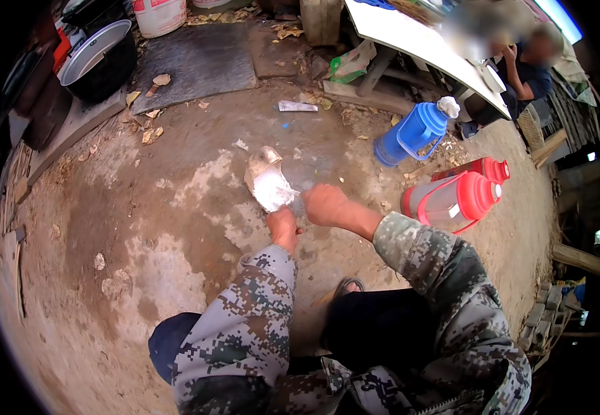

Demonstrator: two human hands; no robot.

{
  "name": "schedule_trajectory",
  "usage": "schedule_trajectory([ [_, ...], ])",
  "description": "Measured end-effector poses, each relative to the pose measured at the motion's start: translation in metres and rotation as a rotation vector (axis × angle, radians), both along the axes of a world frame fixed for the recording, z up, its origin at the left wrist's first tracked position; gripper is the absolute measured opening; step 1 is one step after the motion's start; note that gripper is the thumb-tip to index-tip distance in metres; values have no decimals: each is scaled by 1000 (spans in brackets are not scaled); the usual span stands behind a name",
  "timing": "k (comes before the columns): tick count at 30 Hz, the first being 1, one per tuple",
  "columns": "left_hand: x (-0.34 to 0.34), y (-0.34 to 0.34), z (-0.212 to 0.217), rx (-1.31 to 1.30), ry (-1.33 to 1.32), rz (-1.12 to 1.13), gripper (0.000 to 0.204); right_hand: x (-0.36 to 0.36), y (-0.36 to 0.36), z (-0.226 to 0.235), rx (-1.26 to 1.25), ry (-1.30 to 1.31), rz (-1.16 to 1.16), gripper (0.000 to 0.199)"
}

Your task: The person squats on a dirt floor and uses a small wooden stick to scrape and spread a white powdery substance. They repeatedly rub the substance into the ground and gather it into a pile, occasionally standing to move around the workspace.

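— Fingers of your left hand (pixel 283 228) are curled shut around the lower end of the pale, whitish slab (pixel 267 181), which leans on the dirt ground (pixel 175 228) just ahead of your knees. Agreed?

— Agreed. And your right hand (pixel 325 205) is closed too, knuckles up, touching the slab's near edge — though I cannot tell whether it grips a small tool or only presses.

— Then keep the left grip low and firm so the piece doesn't twist, and work your right hand away from the left thumb.

— What's hard to make out?

— The slab's material — stone, bone or wood, I can't say. Your right fingertips are hidden under the hand. The blue flask (pixel 410 133) and red flasks (pixel 455 197) lie well apart to your right; a person at the table (pixel 417 38) is blurred.
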State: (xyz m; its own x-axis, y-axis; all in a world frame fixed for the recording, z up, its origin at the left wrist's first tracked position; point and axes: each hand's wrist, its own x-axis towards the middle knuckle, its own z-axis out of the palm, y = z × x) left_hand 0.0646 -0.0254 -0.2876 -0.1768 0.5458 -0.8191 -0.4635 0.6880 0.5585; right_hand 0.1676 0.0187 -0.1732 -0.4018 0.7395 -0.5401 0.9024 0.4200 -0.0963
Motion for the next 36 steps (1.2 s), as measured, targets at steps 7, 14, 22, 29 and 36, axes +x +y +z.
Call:
schedule_trajectory([
  [7, 14, 2, -27, 15, -27, -56, 27, 19, -10, 12, -43, 21, 49, 26],
  [14, 13, 5, -29, 10, -36, -63, 19, 16, -17, 17, -27, 63, -15, 25],
  [22, 7, 3, -42, 93, -139, 38, 18, 7, -17, -3, -51, 110, -2, 29],
  [29, 9, 2, -48, 172, -217, 78, 39, 5, -22, -22, 14, 155, -30, 29],
  [36, 14, 5, -37, 155, -136, -1, 25, 3, -11, -30, -95, 148, -106, 29],
])
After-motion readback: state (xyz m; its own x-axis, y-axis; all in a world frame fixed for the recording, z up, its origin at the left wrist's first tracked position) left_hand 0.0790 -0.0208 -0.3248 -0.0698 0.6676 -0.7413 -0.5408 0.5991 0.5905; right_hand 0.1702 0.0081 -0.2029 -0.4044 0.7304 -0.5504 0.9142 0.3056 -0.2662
